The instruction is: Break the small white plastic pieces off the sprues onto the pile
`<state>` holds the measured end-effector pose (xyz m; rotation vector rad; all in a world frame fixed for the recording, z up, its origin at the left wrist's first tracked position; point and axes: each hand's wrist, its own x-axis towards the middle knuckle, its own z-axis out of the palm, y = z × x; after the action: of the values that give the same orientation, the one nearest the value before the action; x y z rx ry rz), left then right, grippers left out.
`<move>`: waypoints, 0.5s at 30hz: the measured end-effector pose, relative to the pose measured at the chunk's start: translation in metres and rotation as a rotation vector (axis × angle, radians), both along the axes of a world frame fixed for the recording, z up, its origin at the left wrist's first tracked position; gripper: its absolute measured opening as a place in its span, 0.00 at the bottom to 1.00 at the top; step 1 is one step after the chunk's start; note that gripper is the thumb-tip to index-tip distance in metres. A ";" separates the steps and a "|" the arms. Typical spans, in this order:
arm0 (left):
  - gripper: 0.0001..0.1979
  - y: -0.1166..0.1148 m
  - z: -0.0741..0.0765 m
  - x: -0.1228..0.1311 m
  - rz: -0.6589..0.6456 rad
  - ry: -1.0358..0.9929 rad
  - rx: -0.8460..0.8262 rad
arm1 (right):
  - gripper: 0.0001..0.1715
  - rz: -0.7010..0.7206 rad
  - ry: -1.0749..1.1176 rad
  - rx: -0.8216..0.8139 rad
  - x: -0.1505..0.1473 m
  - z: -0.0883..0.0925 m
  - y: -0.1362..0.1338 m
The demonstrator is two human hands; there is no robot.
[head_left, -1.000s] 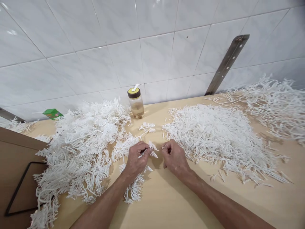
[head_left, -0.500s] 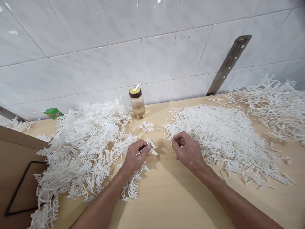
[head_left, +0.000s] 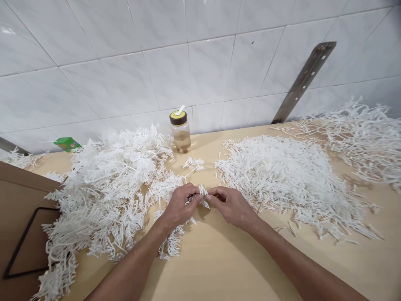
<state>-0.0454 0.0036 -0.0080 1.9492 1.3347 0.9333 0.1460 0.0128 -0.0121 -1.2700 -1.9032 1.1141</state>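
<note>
A small white branched sprig [head_left: 203, 190], perhaps plastic, sits pinched in the fingers of my left hand [head_left: 182, 203]. From the right, my right hand [head_left: 231, 205] meets it with thumb and forefinger closed on the sprig's tip. To the left spreads a heap of white branched pieces [head_left: 115, 179], some of them reaching under my left wrist. On the right lies a pile of short loose white bits [head_left: 282, 175], just beyond my right hand. A small loose cluster [head_left: 193, 164] rests on the table above my left hand.
A bottle with a yellow and dark lid [head_left: 181, 133] stands near the tiled wall. Bare white stems [head_left: 363, 138] are heaped at the far right. A cardboard box [head_left: 25, 234] edges the left side, and a green carton [head_left: 67, 144] is behind the left heap.
My right hand has moved left, from the edge of the right pile to the sprig in my left hand. My left hand keeps its pinch. The view has shifted slightly.
</note>
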 end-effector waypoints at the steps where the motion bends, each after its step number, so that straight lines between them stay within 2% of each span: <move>1: 0.10 0.000 0.000 0.000 0.002 0.012 -0.001 | 0.16 -0.022 -0.007 0.028 -0.001 -0.002 0.000; 5: 0.11 -0.001 0.001 0.002 0.012 0.040 -0.012 | 0.11 -0.082 -0.040 0.200 -0.003 -0.006 -0.002; 8: 0.11 -0.003 0.003 0.004 0.025 0.056 -0.020 | 0.09 -0.083 -0.069 0.265 -0.005 -0.005 -0.004; 15: 0.09 -0.004 0.001 0.004 0.035 0.058 -0.025 | 0.11 -0.090 -0.118 0.149 -0.004 0.006 -0.004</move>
<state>-0.0414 -0.0006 -0.0065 1.9530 1.4105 0.8790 0.1420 0.0083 -0.0059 -1.3492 -1.9546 0.8519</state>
